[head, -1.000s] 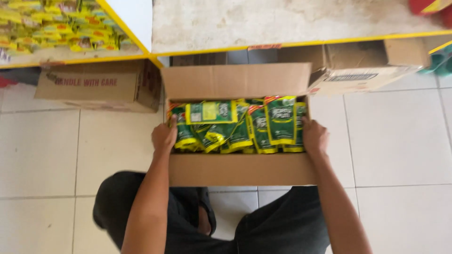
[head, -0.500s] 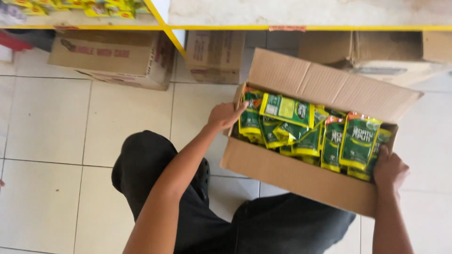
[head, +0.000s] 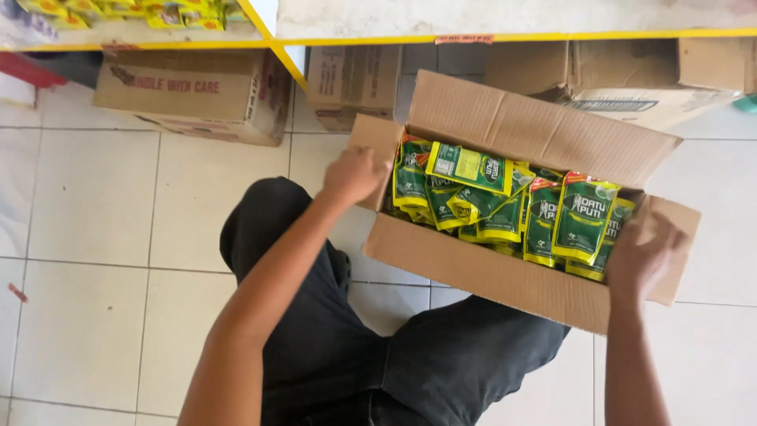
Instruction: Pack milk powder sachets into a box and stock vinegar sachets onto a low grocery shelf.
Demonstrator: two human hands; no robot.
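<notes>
While the left hand (head: 353, 175) curls, fingers bent, on the left end wall of the open cardboard box (head: 473, 272) at centre frame, the right hand (head: 640, 256) is spread wide against the right end flap, clasping nothing else. Packed with green pouches (head: 583, 217) standing upright, the box rests tilted on the floor tiles (head: 95, 205) by the knees. It looks fairly heavy, its walls bendy, so holding low at both ends seems safest

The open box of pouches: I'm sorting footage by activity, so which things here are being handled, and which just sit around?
Being handled:
open cardboard box
green pouches
left hand
right hand

Sitting around:
closed cartons
yellow-edged shelf
</notes>
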